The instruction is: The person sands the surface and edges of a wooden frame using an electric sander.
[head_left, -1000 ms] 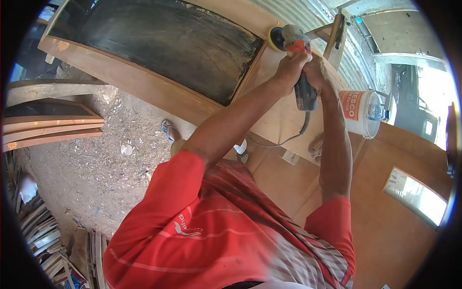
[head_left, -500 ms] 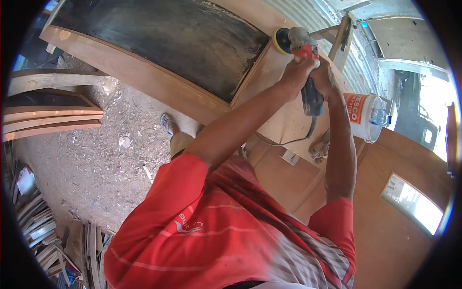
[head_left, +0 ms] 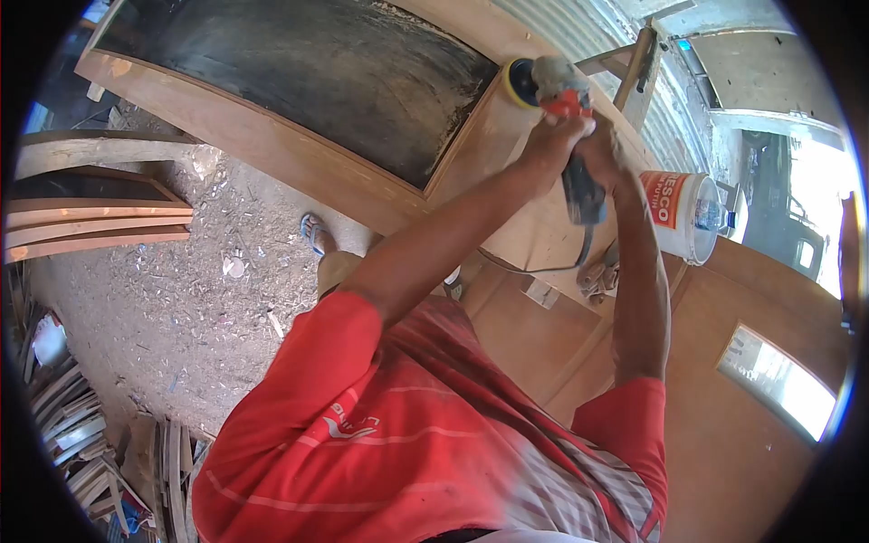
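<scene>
My left hand (head_left: 553,147) is wrapped round the red front part of an angle grinder (head_left: 584,195). Beside it, my right hand (head_left: 599,149) is also closed on the tool, near the top of its black body. A yellow-edged disc pad (head_left: 520,83) on the grinder's grey head meets the wood by the far corner of the dark panel. The wooden panel door (head_left: 308,172) lies flat, with a dark inset (head_left: 317,81) framed by thin moulding. From the grinder's rear end a dark cord (head_left: 543,271) curves away over the wood. Some fingers are hidden behind the tool.
A white bucket (head_left: 695,237) with a red label stands right of my right forearm. Wood scraps (head_left: 77,421) lie in a heap at lower left, below several stacked wooden pieces (head_left: 100,222). Corrugated metal sheeting (head_left: 579,32) runs behind the door. A crumpled cloth-like item (head_left: 597,279) sits near the door's edge.
Both hands have moved the angle grinder slightly left and a little down in view, its pad shifting along the wood near the dark inset's corner. The grip stays the same.
</scene>
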Demonstrator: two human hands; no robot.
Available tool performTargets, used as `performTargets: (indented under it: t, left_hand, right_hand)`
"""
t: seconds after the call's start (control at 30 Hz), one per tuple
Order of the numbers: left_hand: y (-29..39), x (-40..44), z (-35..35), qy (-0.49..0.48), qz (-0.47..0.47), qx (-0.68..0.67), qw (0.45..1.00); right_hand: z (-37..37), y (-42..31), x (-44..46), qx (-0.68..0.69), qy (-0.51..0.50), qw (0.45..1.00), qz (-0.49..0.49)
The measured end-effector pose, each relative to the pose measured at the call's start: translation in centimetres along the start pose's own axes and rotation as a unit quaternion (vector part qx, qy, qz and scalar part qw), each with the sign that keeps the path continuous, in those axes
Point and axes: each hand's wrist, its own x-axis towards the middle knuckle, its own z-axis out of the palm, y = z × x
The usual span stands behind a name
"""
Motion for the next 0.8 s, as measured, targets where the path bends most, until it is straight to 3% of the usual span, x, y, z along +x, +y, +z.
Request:
performTargets:
  t: [0.1,0.13,0.27,0.37,0.5,0.6,0.73,0.8]
  left_hand:
    - [1.0,-4.0,-1.0,-0.01,-0.015,0.011,1.0]
    - [1.6,-4.6,-0.3,0.003,0.021,-0.007,1.0]
    - [2.0,-3.8,-0.6,0.025,-0.052,0.003,0.998]
    - [0.9,-7.4,-0.5,0.056,0.029,-0.016,0.998]
    - [1.7,-7.7,-1.4,0.025,-0.021,-0.004,0.999]
    - [2.3,-7.0,-1.9,-0.013,-0.061,-0.033,0.998]
    - [0.6,-12.8,-1.3,0.067,0.013,-0.025,0.997]
    - [0.4,-13.1,-2.1,0.045,0.004,-0.025,0.999]
  right_hand:
    - [1.4,-5.1,-3.4,-0.012,-0.007,0.999,-0.042]
    - [1.5,-4.3,-3.1,0.006,-0.019,1.0,-0.019]
    - [1.2,-4.6,-2.3,-0.012,-0.025,0.998,0.056]
    - [2.5,-5.7,-5.2,-0.001,-0.036,0.996,-0.084]
    - [2.2,-7.2,-5.2,0.021,-0.092,0.995,0.007]
    - [2.4,-7.5,-4.7,0.024,-0.068,0.995,0.065]
    - [4.2,-7.2,-8.8,0.012,-0.061,0.993,-0.098]
    - [4.5,-7.8,-9.2,0.025,-0.079,0.996,-0.041]
